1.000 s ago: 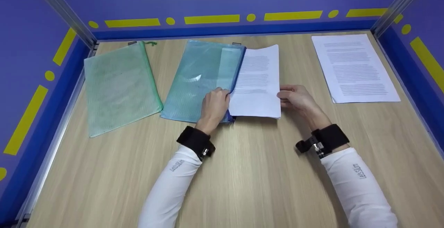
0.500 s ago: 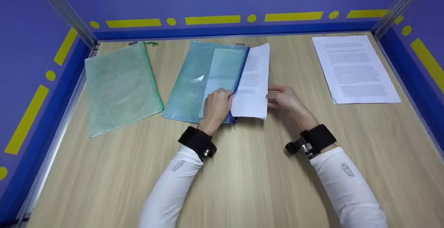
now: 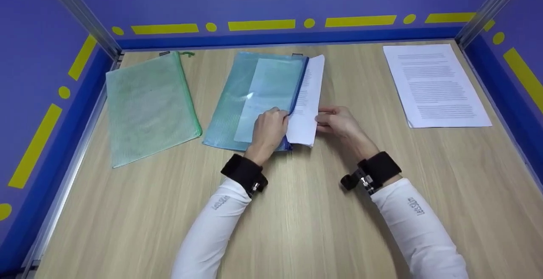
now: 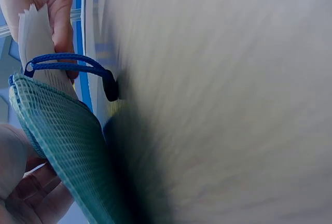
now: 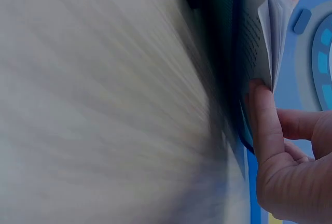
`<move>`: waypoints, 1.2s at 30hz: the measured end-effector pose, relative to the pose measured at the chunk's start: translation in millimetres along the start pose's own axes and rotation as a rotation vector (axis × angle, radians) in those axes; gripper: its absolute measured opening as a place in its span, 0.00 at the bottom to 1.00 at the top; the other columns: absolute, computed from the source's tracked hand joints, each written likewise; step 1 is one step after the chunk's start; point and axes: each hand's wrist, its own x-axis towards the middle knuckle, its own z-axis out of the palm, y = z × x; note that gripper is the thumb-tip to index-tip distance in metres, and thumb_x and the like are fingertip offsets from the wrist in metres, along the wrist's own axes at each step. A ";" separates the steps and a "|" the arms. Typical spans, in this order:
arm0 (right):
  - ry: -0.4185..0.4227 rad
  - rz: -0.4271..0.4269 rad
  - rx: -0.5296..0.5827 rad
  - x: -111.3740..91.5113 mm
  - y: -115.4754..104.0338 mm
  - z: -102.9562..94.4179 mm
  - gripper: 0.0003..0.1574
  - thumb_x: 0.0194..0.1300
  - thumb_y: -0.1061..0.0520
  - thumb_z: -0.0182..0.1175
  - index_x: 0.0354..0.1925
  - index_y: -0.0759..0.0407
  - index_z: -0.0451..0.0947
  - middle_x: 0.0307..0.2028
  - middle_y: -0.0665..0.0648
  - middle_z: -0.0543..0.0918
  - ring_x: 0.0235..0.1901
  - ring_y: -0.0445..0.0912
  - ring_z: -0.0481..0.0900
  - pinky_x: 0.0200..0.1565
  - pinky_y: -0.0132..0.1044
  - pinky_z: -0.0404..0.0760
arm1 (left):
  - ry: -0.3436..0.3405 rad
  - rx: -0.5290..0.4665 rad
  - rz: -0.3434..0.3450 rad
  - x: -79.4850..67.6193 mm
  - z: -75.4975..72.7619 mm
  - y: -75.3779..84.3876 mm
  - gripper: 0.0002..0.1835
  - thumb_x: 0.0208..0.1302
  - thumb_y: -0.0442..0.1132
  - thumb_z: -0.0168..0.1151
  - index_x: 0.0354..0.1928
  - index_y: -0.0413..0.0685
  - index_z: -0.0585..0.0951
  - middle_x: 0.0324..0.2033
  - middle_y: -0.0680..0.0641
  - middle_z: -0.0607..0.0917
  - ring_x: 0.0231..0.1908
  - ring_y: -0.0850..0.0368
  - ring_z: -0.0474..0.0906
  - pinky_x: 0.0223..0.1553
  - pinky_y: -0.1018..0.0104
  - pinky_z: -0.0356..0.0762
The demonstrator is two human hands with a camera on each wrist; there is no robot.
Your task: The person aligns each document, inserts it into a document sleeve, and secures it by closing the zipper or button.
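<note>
A blue-green mesh zip folder point(image 3: 229, 109) lies mid-table with its blue zip edge to the right. My left hand point(image 3: 270, 129) grips that edge near its lower part, raising the mouth. A stack of printed papers point(image 3: 303, 122) sits mostly inside, seen through the cover, with a strip sticking out on the right. My right hand point(image 3: 339, 123) pinches the stack's right edge between thumb and fingers. In the right wrist view, those fingers point(image 5: 263, 125) lie under the papers point(image 5: 259, 32). A blue zip cord point(image 4: 67, 62) hangs off the folder's corner in the left wrist view.
A green zip folder point(image 3: 150, 109) lies at the left, its zip edge facing the blue-green one. Another printed stack point(image 3: 437, 86) rests at the table's far right. Blue-purple panels point(image 3: 263, 9) enclose the back and sides of the wooden table point(image 3: 314, 219).
My right hand has moved left, sliding the papers deeper into the blue-green folder, so the strip outside is narrower. The left hand keeps its hold on the folder's edge.
</note>
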 end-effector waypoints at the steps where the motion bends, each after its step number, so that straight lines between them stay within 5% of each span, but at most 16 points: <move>1: 0.003 -0.002 0.006 0.1 0.5 1.4 0.32 0.69 0.65 0.55 0.69 0.73 0.63 0.54 0.65 0.77 0.34 0.35 0.84 0.40 0.25 0.84 | 0.000 -0.001 0.004 0.1 0.5 0.5 0.11 0.71 0.38 0.58 0.45 0.43 0.88 0.34 0.42 0.88 0.36 0.46 0.87 0.37 0.55 0.85; 12: 0.060 0.025 0.071 2.2 0.3 20.3 0.29 0.69 0.65 0.56 0.67 0.70 0.68 0.60 0.67 0.76 0.39 0.38 0.84 0.44 0.28 0.85 | 0.010 -0.009 0.023 1.2 0.5 3.4 0.11 0.71 0.38 0.58 0.45 0.43 0.88 0.35 0.42 0.88 0.36 0.46 0.87 0.37 0.55 0.85; 36: 0.052 0.013 -0.017 9.0 -5.0 36.8 0.28 0.68 0.65 0.57 0.65 0.68 0.71 0.60 0.68 0.79 0.39 0.39 0.85 0.41 0.27 0.85 | 0.000 0.018 0.033 -1.8 0.0 9.2 0.11 0.71 0.38 0.58 0.42 0.46 0.89 0.30 0.44 0.86 0.32 0.47 0.85 0.33 0.54 0.82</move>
